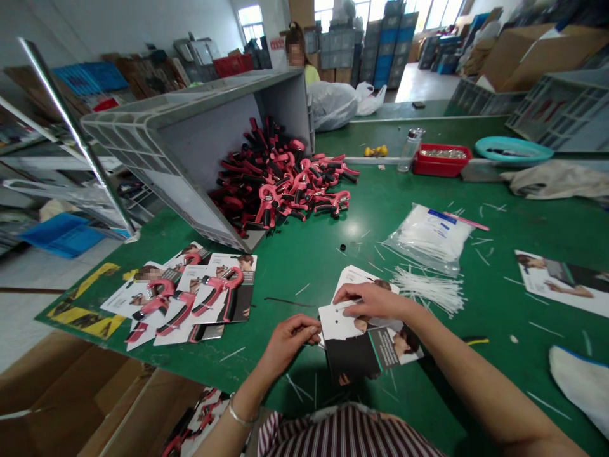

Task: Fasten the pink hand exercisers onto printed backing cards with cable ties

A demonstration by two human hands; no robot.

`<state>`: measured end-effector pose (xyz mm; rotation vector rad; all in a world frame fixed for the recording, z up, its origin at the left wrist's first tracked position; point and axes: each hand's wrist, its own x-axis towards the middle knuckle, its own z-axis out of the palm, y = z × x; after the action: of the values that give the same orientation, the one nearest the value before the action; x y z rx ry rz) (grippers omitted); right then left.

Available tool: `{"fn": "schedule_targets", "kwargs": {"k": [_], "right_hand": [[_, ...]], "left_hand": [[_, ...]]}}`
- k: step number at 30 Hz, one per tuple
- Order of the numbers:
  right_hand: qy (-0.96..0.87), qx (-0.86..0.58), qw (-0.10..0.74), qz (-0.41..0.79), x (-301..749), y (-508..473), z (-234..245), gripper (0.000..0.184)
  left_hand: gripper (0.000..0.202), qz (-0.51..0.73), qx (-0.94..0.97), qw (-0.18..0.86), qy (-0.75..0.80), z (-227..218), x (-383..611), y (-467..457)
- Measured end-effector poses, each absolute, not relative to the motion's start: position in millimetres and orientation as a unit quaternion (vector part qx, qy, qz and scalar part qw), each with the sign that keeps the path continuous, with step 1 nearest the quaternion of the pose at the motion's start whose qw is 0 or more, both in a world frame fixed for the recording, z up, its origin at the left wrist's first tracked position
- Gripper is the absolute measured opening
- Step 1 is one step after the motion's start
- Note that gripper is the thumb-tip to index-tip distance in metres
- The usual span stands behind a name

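In front of me lies a small stack of printed backing cards (349, 355), black and white with photos and punched holes. My right hand (364, 301) grips the top card across its upper edge, thumb and fingers closed. My left hand (297, 333) is at the card's left edge with its fingers pinched together; what they hold, if anything, is hidden. White cable ties (431, 291) lie in a loose bundle just beyond my right hand. To the left, pink-and-black hand grippers (219, 293) rest on similar cards in an overlapping pile.
A grey crate (190, 114) lies on its side, spilling pink-and-black hand grippers (285, 184) onto the green table. A bag of cable ties (431, 235), a red tray (441, 162) and a glass bottle (410, 149) stand beyond. Cutters (476, 341) are at right; an open carton (109, 393) stands below left.
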<state>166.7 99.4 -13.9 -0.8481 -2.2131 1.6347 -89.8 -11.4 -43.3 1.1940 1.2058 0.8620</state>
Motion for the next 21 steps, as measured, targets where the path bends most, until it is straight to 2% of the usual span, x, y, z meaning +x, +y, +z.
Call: {"fn": "schedule_targets", "kwargs": {"k": [4, 8, 13, 16, 21], "right_hand": [[-0.735, -0.339, 0.172, 0.561, 161, 103, -14, 0.022], [-0.687, -0.379, 0.242, 0.571, 156, 115, -7, 0.024], [-0.614, -0.379, 0.317, 0.616, 150, 123, -3, 0.03], [-0.614, -0.367, 0.311, 0.625, 148, 119, -4, 0.032], [-0.688, -0.329, 0.246, 0.598, 149, 111, 2, 0.041]], "left_hand": [[0.023, 0.385, 0.56, 0.529, 0.509, -37, -92, -13], [0.019, 0.434, 0.599, 0.46, 0.491, -19, -88, 2], [0.02, 0.472, 0.527, 0.513, 0.487, -9, -66, 24], [0.028, 0.479, 0.477, 0.54, 0.502, -11, -50, 30], [0.026, 0.457, 0.479, 0.519, 0.541, -8, -44, 29]]}}
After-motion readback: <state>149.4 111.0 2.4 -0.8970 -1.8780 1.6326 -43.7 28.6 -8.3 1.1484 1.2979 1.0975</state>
